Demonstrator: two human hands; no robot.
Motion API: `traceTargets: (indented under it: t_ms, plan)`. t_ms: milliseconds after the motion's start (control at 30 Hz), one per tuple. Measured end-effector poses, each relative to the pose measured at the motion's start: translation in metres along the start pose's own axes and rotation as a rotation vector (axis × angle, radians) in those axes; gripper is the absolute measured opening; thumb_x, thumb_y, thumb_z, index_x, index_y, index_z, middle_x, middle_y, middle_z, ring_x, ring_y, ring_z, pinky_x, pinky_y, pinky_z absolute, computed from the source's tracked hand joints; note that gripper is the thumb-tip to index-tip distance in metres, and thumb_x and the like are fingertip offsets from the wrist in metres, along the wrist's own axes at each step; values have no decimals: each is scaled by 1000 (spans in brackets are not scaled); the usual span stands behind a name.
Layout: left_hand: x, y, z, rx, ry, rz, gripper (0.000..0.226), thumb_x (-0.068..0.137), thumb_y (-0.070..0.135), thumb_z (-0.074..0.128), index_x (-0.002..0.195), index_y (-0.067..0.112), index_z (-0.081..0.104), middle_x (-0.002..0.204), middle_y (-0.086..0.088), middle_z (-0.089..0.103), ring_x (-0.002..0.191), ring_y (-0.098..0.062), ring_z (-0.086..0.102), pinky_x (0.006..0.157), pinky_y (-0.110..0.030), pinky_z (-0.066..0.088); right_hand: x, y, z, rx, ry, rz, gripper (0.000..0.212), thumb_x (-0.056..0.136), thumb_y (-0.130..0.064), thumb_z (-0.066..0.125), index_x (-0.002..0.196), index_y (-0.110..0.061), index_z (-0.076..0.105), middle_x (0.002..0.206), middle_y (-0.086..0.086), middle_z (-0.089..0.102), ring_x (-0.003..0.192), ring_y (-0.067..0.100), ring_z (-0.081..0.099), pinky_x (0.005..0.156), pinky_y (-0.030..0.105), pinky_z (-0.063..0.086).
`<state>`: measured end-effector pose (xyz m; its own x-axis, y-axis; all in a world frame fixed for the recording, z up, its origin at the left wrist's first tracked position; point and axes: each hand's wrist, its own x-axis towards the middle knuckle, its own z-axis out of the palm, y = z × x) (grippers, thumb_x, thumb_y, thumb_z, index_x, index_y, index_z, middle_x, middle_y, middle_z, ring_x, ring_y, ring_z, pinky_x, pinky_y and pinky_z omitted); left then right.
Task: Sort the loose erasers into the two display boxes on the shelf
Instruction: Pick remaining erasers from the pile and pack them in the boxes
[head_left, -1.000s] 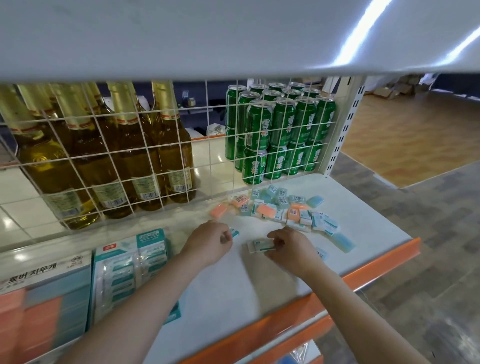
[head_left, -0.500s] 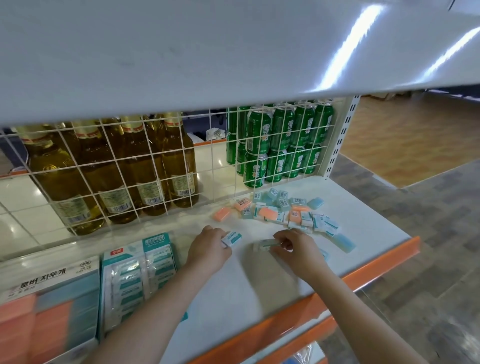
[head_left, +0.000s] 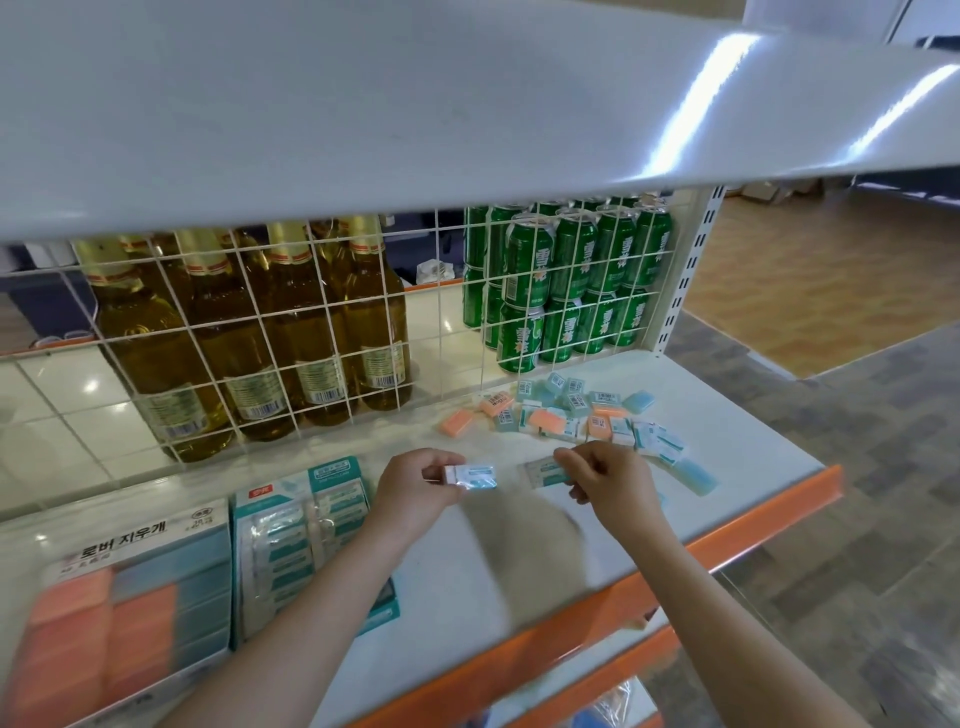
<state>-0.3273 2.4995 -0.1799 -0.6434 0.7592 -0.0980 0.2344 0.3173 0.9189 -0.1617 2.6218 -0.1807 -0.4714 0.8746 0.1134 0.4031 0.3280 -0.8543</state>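
My left hand (head_left: 415, 488) pinches a wrapped white-and-teal eraser (head_left: 474, 476) just above the shelf. My right hand (head_left: 608, 480) pinches another wrapped teal eraser (head_left: 543, 472) beside it. Behind them lies a loose pile of erasers (head_left: 576, 415), orange, light blue and wrapped white-teal ones; a single orange eraser (head_left: 457, 422) sits to its left. Two display boxes stand at the left: a teal box (head_left: 291, 525) with wrapped erasers and, further left, a white box (head_left: 119, 592) holding orange and blue erasers.
A white wire grid (head_left: 311, 332) backs the shelf, with amber bottles (head_left: 249, 332) and green cans (head_left: 566, 280) behind it. An upper shelf (head_left: 415, 104) overhangs. The orange shelf lip (head_left: 571, 639) runs along the front; tiled floor lies to the right.
Both hands lifted from the shelf surface, each raising a wrapped eraser. The view tilted so the upper shelf covers more of the bottles and cans.
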Motion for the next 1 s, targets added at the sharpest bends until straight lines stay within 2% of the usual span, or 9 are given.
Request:
traceTargets:
  t_ms: [167,233,367,467,633,867,1000]
  plan:
    - [-9,4,-7,-78,16,-8,29,77,-4,66,91,21,64,91,0,65,86,-11,61,72,-16,47,-6,-5,5,184,-82,9,12,91,-12,56,92,-4,66,62,-1,60,49,1,54,56,15,48]
    - [-13,5,-10,-80,22,-12,29,78,-5,64,92,21,63,93,0,64,90,-13,61,73,-17,47,-10,-6,6,263,-112,15,11,91,-6,54,98,-10,62,63,-1,60,52,2,57,59,15,51]
    - [-20,5,-13,-106,44,-8,31,81,-5,61,88,25,62,94,0,64,90,-12,60,72,-17,45,-17,-8,8,324,-149,-4,24,90,0,52,101,-21,59,64,1,59,60,6,62,64,15,51]
    - [-25,5,-15,-127,61,0,30,82,-4,61,86,26,62,91,1,65,85,-12,59,66,-16,41,-21,-11,8,353,-171,-22,25,91,3,50,102,-17,60,63,4,55,61,6,62,66,15,52]
    - [-36,7,-18,-173,67,11,30,83,-2,60,85,28,63,89,0,66,82,-12,60,65,-19,43,-26,-12,12,378,-180,-10,25,91,4,49,102,-15,60,67,5,59,62,5,63,68,18,54]
    - [-47,9,-24,-195,83,28,28,83,0,61,90,26,64,91,-1,66,86,-13,60,74,-21,46,-33,-15,16,396,-183,-12,27,91,3,49,103,-18,59,60,-4,59,63,10,63,72,22,56]
    - [-50,7,-27,-180,94,20,29,83,1,62,87,30,63,92,2,66,90,-13,62,85,-29,49,-35,-16,19,400,-196,-18,27,91,3,50,104,-19,60,57,-8,61,64,10,63,76,26,56]
